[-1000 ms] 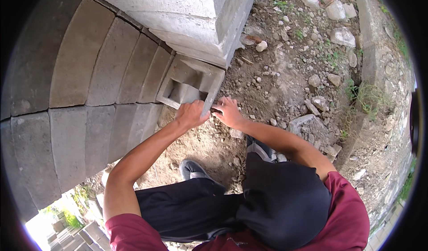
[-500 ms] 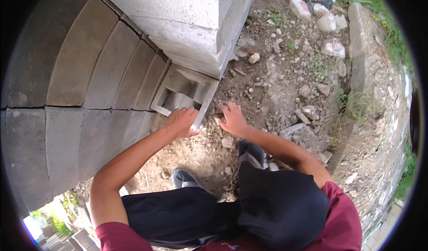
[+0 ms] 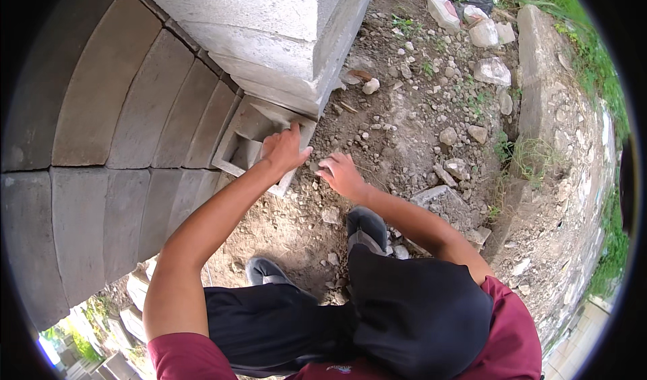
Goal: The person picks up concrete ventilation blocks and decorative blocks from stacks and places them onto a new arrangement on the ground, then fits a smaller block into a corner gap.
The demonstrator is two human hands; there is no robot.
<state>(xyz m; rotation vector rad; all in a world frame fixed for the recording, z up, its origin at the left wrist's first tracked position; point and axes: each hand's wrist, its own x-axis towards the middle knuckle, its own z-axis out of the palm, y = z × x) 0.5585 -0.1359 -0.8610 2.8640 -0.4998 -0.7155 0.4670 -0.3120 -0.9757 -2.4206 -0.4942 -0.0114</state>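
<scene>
A grey hollow concrete block sits in the corner beside the stacked block wall, its cavities facing up. Over its right part is my left hand, index finger stretched toward the far end and thumb apart. Whether those fingers touch the block cannot be made out. My right hand hovers just right of the block above the dirt, fingers loosely bent and spread, holding nothing. The hand and wrist hide part of the block's near right side.
The block wall rises on the left, and a pale concrete pillar stands directly beyond the hollow block. Stony soil spreads to the right, with rubble pieces and a long concrete kerb. My shoes are close below.
My left hand has moved from the block's near edge farther over it, its index finger now extended. My right hand stays beside the block. The view has shifted slightly.
</scene>
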